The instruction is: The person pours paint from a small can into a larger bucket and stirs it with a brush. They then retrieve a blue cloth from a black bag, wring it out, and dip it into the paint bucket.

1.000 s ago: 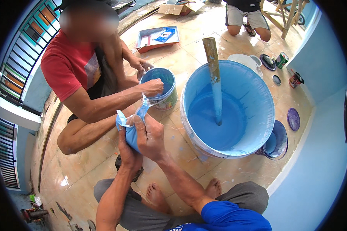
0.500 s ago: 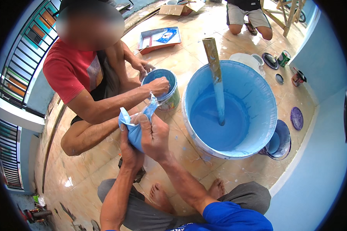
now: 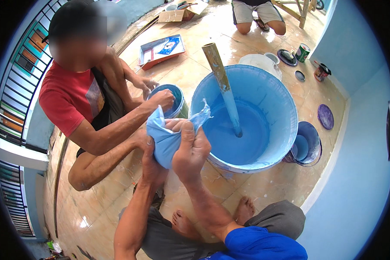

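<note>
A light blue plastic bag [image 3: 164, 145], bulging and with a torn, wet-looking top, is held up between my two hands. My left hand [image 3: 154, 169] cups it from below and the left. Around its gathered neck my right hand [image 3: 192, 151] is closed, thumb uppermost. Just right of the bag stands a big bucket [image 3: 271, 97] with blue paint [image 3: 253, 145] in it. A paint-coated bamboo stick [image 3: 221, 76] leans in that paint. What the bag contains is hidden.
A person in a red shirt [image 3: 63, 97] sits close on the left, one hand inside a smaller paint pail [image 3: 177, 93]. Beyond lie a paint tray [image 3: 162, 60] and a cardboard box [image 3: 173, 16]. At right are a purple-stained pail [image 3: 312, 130], a purple lid [image 3: 325, 117] and the blue wall [image 3: 355, 164].
My hands and the bag have moved rightward, nearer the big bucket's left rim. The view has shifted a little. Both hands keep their hold on the bag.
</note>
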Motion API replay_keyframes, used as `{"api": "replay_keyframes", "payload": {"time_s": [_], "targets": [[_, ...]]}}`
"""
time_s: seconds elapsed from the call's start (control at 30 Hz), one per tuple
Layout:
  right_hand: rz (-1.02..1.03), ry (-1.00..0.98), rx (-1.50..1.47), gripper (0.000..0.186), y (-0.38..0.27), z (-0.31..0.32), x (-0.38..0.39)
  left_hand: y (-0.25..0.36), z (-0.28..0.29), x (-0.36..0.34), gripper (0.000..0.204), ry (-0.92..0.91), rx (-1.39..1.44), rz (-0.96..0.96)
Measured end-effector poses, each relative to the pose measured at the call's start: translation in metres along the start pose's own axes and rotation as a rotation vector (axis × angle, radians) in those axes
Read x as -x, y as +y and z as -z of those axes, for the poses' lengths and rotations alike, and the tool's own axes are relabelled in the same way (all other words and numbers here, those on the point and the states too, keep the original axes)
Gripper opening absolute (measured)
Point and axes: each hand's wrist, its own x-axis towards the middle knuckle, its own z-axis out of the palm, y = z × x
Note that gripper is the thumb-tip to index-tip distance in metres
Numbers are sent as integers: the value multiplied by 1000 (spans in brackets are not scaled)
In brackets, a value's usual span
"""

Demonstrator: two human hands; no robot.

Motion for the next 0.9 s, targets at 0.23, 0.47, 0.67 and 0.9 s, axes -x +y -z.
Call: {"api": "replay_keyframes", "payload": {"time_s": [0.23, 0.47, 0.67, 0.9], "targets": [[-62, 89, -110, 33, 9, -8, 1, 4, 5, -2, 75, -16, -13, 25], [-108, 154, -304, 35, 9, -31, 4, 35, 25, 12, 86, 35, -292, -81], [-134, 153, -357, 36, 5, -28, 14, 42, 21, 29, 82, 67, -365, -72], [-209, 169, -370, 34, 2, -18, 18, 41, -1, 33, 79, 119, -398, -34]]}}
